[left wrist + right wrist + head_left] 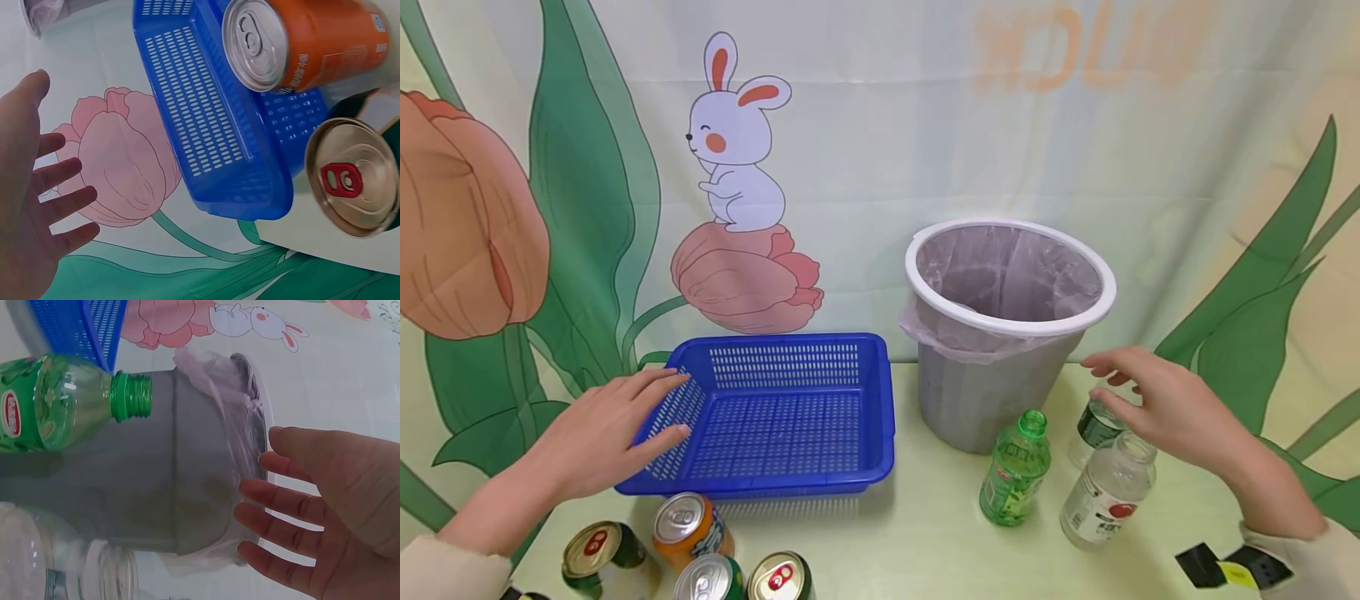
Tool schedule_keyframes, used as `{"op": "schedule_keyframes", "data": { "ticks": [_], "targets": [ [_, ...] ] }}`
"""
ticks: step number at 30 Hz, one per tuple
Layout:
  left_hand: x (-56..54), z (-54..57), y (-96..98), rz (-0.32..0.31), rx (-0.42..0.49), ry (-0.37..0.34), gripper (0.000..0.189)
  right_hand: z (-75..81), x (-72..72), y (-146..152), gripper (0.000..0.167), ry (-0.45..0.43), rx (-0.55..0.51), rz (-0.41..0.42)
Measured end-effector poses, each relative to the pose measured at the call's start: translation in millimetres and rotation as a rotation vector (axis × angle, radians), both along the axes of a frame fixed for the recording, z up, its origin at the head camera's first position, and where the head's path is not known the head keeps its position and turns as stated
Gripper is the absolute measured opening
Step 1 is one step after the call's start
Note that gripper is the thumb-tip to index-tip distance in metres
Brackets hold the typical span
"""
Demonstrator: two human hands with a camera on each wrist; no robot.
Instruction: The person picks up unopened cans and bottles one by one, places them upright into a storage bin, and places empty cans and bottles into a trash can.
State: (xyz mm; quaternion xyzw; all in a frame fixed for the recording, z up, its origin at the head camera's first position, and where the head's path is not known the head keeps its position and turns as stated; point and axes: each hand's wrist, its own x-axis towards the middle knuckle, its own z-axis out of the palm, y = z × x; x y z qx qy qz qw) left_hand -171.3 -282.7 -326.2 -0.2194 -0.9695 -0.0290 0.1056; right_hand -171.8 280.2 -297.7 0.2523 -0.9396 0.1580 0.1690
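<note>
My left hand (pixel 613 425) hovers over the left rim of a blue plastic basket (pixel 880 425), fingers spread and holding nothing. In the left wrist view an orange can (pixel 337 47) and a gold-topped can (pixel 356 178) stand beside the basket. My right hand (pixel 1172 408), also holding nothing, is above a clear bottle with a dark label (pixel 1099 423) and a clear bottle with a red-marked label (pixel 1105 496). Left of these stands a green bottle (pixel 1015 475). None of the three bottles shows a cap. The basket has nothing inside.
Behind the bottles stands a grey trash bin (pixel 977 392) with a white rim and a pinkish liner bag. A can with a green side (pixel 709 577) and another gold-topped can (pixel 781 577) are at the table's near edge. A printed curtain (pixel 865 167) hangs behind.
</note>
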Motion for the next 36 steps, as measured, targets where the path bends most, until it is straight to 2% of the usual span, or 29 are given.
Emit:
{"op": "schedule_keyframes", "data": {
  "ticks": [15, 25, 31, 36],
  "targets": [
    [15.7, -12.8, -18.0, 0.068, 0.012, -0.006, 0.063, -7.5, -8.1, -35, 0.028, -0.006, -0.067, 0.077],
    [24.5, -14.3, -33.5, 0.131, 0.033, -0.013, 0.064, -15.4, -11.8, -67, 0.034, 0.008, -0.126, 0.046],
    [26.0, -22.0, -39.2, 0.148, 0.032, -0.052, 0.066, -20.9, -15.2, -86, 0.034, -0.028, -0.218, 0.05],
    [26.8, -27.4, -42.8, 0.159, 0.03, -0.045, 0.065, -28.9, -20.0, -102, 0.034, -0.045, -0.25, 0.031]
  ]
}}
